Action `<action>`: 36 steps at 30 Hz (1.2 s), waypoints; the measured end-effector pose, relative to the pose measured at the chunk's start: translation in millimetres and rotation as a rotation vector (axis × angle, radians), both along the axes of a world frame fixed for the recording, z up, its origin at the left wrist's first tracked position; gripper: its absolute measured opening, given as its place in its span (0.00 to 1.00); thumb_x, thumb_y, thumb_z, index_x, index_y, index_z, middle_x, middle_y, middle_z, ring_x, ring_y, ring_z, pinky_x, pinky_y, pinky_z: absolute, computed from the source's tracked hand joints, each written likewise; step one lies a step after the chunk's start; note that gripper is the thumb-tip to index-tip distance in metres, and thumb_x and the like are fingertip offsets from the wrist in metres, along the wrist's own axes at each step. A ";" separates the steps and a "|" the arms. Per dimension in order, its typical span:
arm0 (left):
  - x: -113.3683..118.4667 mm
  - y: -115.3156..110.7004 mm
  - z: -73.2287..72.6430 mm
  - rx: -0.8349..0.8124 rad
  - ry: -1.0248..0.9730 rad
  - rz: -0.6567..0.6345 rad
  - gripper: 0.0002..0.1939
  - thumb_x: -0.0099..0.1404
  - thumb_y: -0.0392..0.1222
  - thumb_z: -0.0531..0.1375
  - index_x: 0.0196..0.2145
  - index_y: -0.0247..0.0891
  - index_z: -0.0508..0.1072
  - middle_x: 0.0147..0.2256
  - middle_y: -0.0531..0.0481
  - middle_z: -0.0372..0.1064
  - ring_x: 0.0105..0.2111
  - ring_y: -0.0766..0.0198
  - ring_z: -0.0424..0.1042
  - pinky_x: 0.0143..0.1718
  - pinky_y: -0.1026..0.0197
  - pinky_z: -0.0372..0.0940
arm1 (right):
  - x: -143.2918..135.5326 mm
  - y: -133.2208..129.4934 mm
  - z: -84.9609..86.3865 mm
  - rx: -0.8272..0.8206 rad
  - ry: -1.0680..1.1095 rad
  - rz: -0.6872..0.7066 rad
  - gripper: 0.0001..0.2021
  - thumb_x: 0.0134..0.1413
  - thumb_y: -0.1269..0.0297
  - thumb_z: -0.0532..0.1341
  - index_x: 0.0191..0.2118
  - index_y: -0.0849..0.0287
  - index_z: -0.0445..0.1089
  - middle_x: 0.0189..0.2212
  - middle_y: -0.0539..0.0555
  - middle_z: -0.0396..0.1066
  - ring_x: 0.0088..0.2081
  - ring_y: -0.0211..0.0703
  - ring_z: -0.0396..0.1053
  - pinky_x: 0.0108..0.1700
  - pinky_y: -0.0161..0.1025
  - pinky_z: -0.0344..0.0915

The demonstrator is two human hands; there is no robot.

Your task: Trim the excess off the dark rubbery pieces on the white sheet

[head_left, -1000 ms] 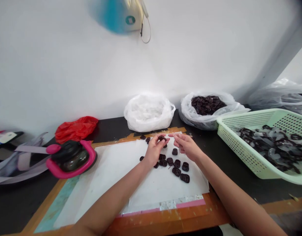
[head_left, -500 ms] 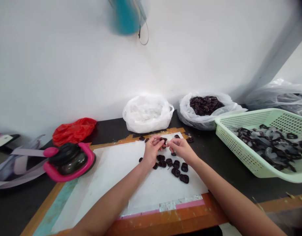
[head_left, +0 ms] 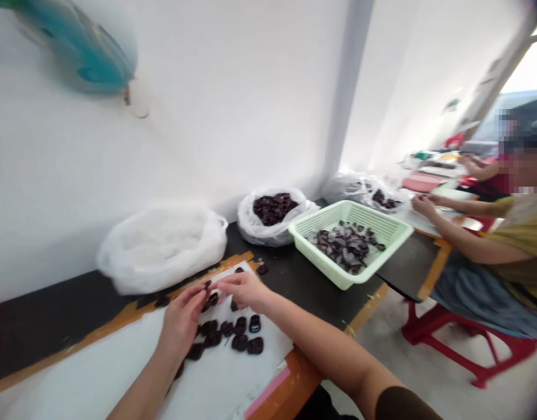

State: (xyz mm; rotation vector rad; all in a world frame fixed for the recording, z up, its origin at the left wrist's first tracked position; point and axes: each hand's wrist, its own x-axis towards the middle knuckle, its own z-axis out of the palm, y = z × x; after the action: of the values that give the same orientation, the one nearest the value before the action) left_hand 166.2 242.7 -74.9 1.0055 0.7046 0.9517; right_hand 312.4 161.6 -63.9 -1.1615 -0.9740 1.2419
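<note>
Above the white sheet [head_left: 132,356] on the table, my left hand [head_left: 183,318] pinches a small dark plastic piece [head_left: 207,284] between thumb and fingertips. My right hand [head_left: 244,290] meets it from the right, thumb and fingers closed at the piece's edge. Whatever those right fingertips grip is too small and blurred to make out. Several similar dark, glossy, buckle-like pieces [head_left: 255,345] lie loose on the sheet under and in front of both hands. A few more are partly covered by my fingers and left wrist.
Behind the sheet stand a white plastic bag [head_left: 163,280] with whitish contents and a bag of dark pieces [head_left: 274,210]. A pale green basket [head_left: 351,279] holds mixed dark and translucent parts. At right, a co-worker [head_left: 513,233] sits on a red stool [head_left: 452,350] at another table.
The view has swung to the right, bringing the co-worker and stool into sight; the pink-and-black object at left is gone from view. Both hands stay together at the small dark piece.
</note>
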 end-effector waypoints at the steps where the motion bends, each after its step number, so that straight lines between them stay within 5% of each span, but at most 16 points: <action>1: 0.5 3.3 0.5 -0.022 0.003 0.018 0.16 0.40 0.36 0.71 0.30 0.34 0.76 0.34 0.50 0.75 0.35 0.65 0.72 0.38 0.67 0.68 | 1.4 0.7 0.9 -0.004 0.042 0.020 0.14 0.57 0.59 0.59 0.45 0.58 0.74 0.25 0.49 0.71 0.15 0.26 0.48 0.15 0.26 0.45; 5: 1.7 10.8 2.6 -0.068 0.018 0.044 0.16 0.35 0.33 0.69 0.27 0.35 0.76 0.31 0.52 0.74 0.32 0.67 0.72 0.34 0.70 0.69 | 4.1 2.0 3.1 -0.003 0.146 0.064 0.11 0.53 0.68 0.61 0.43 0.59 0.75 0.27 0.49 0.72 0.15 0.25 0.43 0.15 0.26 0.43; 10: 1.0 10.7 -0.5 -0.005 0.057 0.053 0.16 0.36 0.37 0.71 0.26 0.37 0.75 0.29 0.54 0.74 0.31 0.66 0.72 0.31 0.70 0.68 | 6.3 1.7 4.9 0.040 0.203 0.059 0.09 0.48 0.64 0.65 0.36 0.61 0.74 0.27 0.48 0.73 0.14 0.25 0.43 0.13 0.26 0.41; 18: -8.0 -10.7 2.6 0.278 0.168 -0.015 0.25 0.46 0.48 0.70 0.41 0.36 0.75 0.41 0.44 0.74 0.38 0.57 0.73 0.35 0.62 0.68 | 6.2 -2.2 0.7 -0.042 0.271 0.109 0.20 0.40 0.59 0.68 0.39 0.59 0.65 0.29 0.49 0.73 0.13 0.22 0.45 0.25 0.35 0.68; 22: -9.5 -15.1 4.4 0.288 0.143 -0.030 0.24 0.50 0.47 0.69 0.44 0.35 0.75 0.40 0.42 0.75 0.35 0.58 0.73 0.38 0.59 0.68 | -8.5 -2.4 -3.2 -0.022 0.280 0.096 0.21 0.39 0.55 0.69 0.37 0.58 0.65 0.25 0.45 0.69 0.14 0.22 0.43 0.27 0.38 0.70; 26: -11.0 -14.1 1.3 0.256 0.083 -0.012 0.24 0.45 0.47 0.70 0.41 0.36 0.77 0.39 0.42 0.75 0.37 0.53 0.73 0.41 0.54 0.68 | -18.4 -7.0 -3.4 0.008 0.313 0.093 0.20 0.39 0.53 0.69 0.35 0.58 0.64 0.31 0.46 0.70 0.14 0.21 0.42 0.25 0.38 0.70; 31: -13.4 -6.6 -9.3 0.317 0.066 -0.007 0.23 0.43 0.49 0.72 0.38 0.38 0.79 0.39 0.42 0.75 0.41 0.52 0.72 0.44 0.56 0.67 | -15.6 2.1 -14.8 0.032 0.367 0.180 0.21 0.40 0.51 0.69 0.35 0.55 0.61 0.28 0.44 0.67 0.13 0.21 0.41 0.23 0.33 0.65; 36: -10.8 5.5 -24.2 0.311 0.062 -0.016 0.28 0.36 0.55 0.73 0.36 0.39 0.79 0.36 0.41 0.75 0.35 0.53 0.73 0.34 0.57 0.69 | -11.7 23.3 -31.0 0.127 0.170 0.190 0.28 0.29 0.42 0.69 0.30 0.57 0.62 0.19 0.44 0.60 0.12 0.23 0.43 0.16 0.27 0.41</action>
State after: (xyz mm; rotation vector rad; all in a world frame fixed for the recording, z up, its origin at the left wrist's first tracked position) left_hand 155.4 248.2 -99.1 1.3165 0.6094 1.0395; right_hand 300.7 184.8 -94.8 -0.8653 -1.0369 1.3836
